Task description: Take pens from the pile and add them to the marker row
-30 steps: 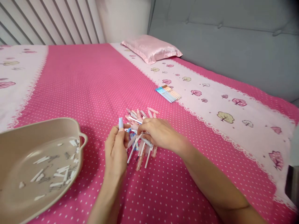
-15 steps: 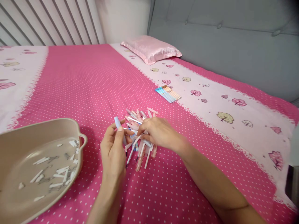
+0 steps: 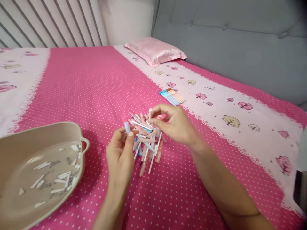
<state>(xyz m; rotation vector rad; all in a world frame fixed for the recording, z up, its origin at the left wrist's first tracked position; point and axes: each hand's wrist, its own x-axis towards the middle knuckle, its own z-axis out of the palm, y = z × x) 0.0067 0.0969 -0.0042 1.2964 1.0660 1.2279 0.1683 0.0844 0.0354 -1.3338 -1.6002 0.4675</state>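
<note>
A loose pile of thin pink, white and blue pen parts (image 3: pixel 146 140) lies on the pink dotted bedsheet (image 3: pixel 96 89). My left hand (image 3: pixel 121 153) is closed around a pale blue pen piece (image 3: pixel 127 127), its tip sticking up above my thumb. My right hand (image 3: pixel 174 124) hovers over the pile's far side and pinches a small white piece (image 3: pixel 150 113) between thumb and forefinger. The two hands are a short way apart, with the pile beneath them.
A beige tray (image 3: pixel 82 143) with several white scraps sits at the left. A neat row of blue and orange pens (image 3: pixel 172 95) lies beyond the pile. A pink pillow (image 3: pixel 154 49) rests at the bed's head by the grey padded headboard (image 3: pixel 227 41).
My right hand has risen from the pile and moved away from me, lifting a small white piece. My left hand has shifted slightly right, still holding the blue piece.
</note>
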